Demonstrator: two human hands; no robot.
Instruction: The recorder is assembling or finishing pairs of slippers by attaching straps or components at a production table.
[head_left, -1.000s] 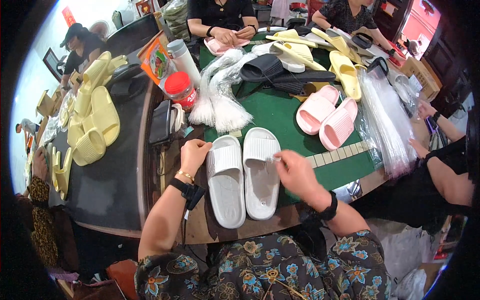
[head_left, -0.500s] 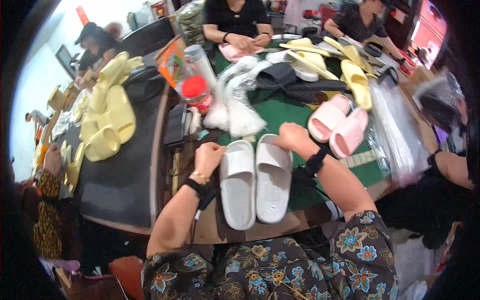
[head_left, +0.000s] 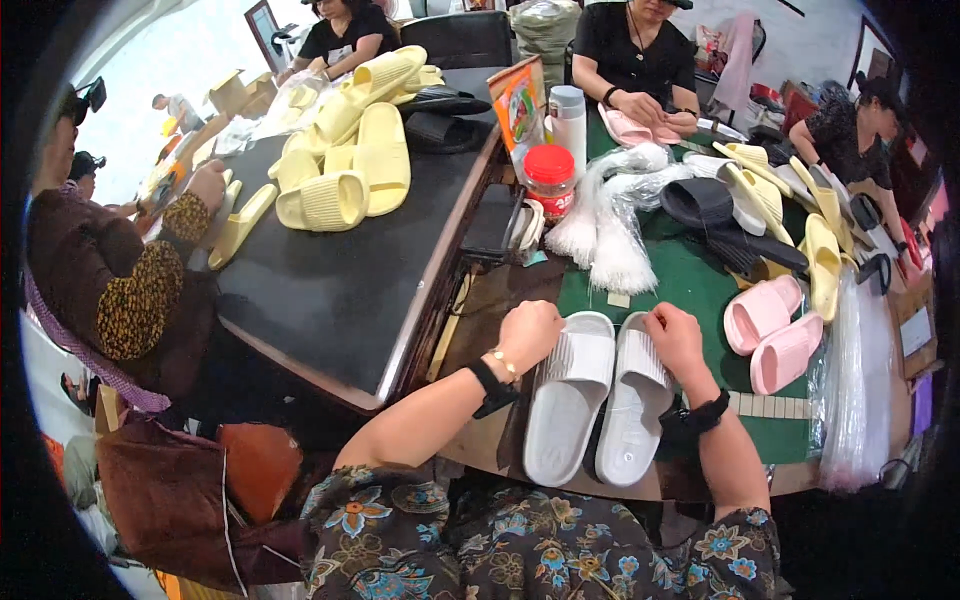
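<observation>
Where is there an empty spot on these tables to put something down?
The dark tabletop is bare between the yellow slippers and its near edge. A small green patch lies open between the white tassel bundles and the pink slippers. It is crowded farther back, and around the white slippers under the left hand and right hand.

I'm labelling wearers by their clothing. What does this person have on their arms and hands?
Bare forearms below short floral sleeves on a dark ground. The left hand has a thin gold bracelet and a black wristband; the right hand has a black watch-like band. No gloves.
</observation>
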